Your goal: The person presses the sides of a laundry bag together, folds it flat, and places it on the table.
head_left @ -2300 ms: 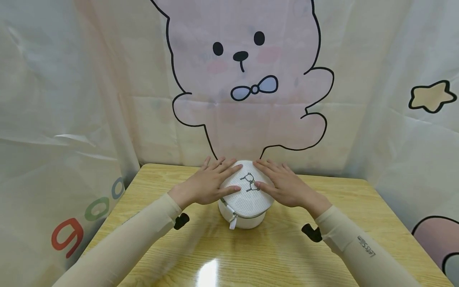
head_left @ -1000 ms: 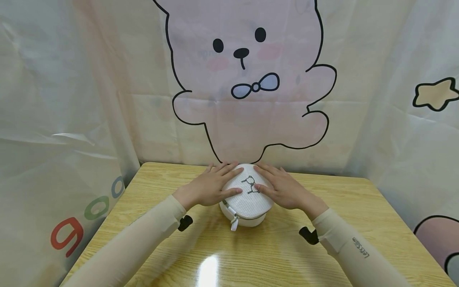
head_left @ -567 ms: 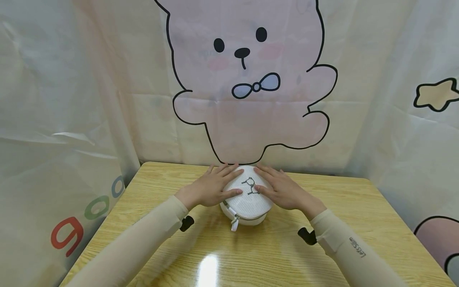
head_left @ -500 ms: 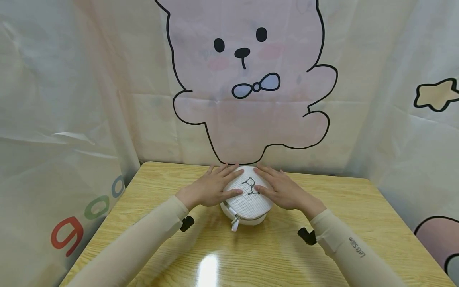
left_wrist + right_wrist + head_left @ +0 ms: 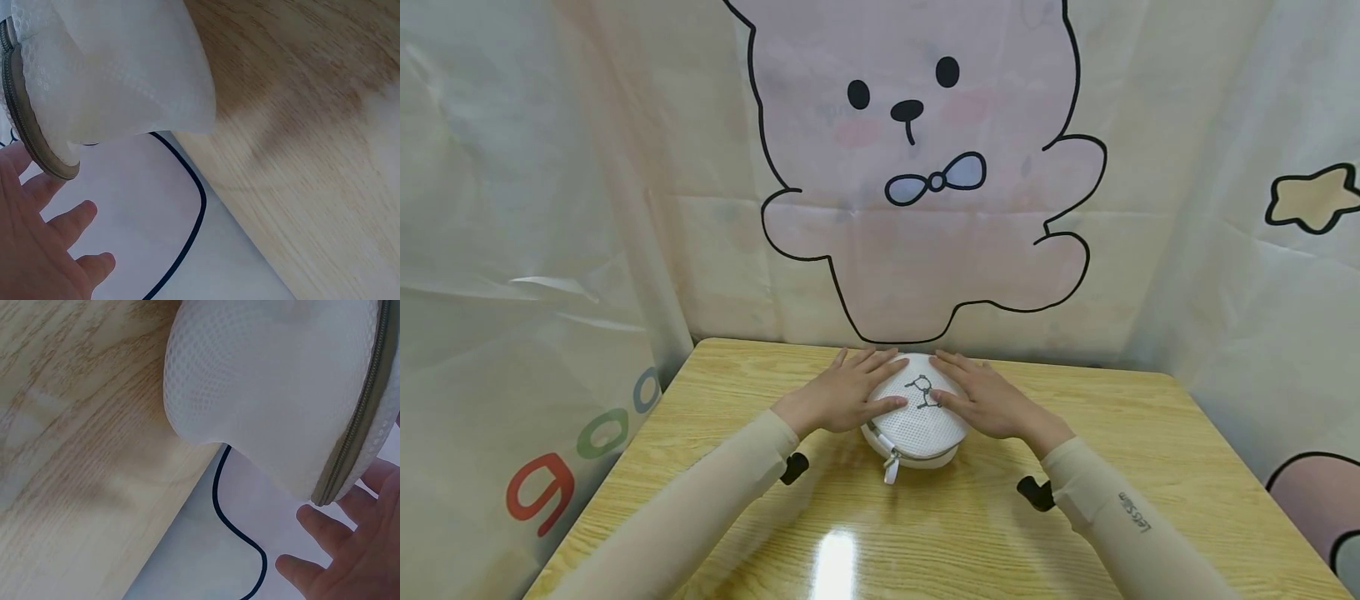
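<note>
A round white mesh laundry bag point(image 5: 919, 429) with a bear outline on its lid stands on the table, low and squashed. My left hand point(image 5: 841, 395) rests on the left of the lid with spread, straight fingers. On the lid's right side lies my right hand point(image 5: 988, 401), fingers likewise extended and thumb over the drawing. A white zipper pull point(image 5: 891, 468) hangs at the bag's front. In the left wrist view a khaki zipper point(image 5: 30, 119) runs round the lid edge above a creased side wall. The right wrist view shows the bulging mesh wall point(image 5: 250, 381), with fingertips just past the rim.
The wood-grain table point(image 5: 760, 517) ends a little behind the bag. A printed curtain point(image 5: 902, 275) with a bear hangs at the back, and more curtain point(image 5: 512, 250) closes in the left and right sides. Black wrist-camera mounts point(image 5: 1036, 493) sit under both wrists.
Both hands have pressed down slightly, and the bag's lid has sunk so its visible side wall is shorter. The wrists have drawn a little closer together.
</note>
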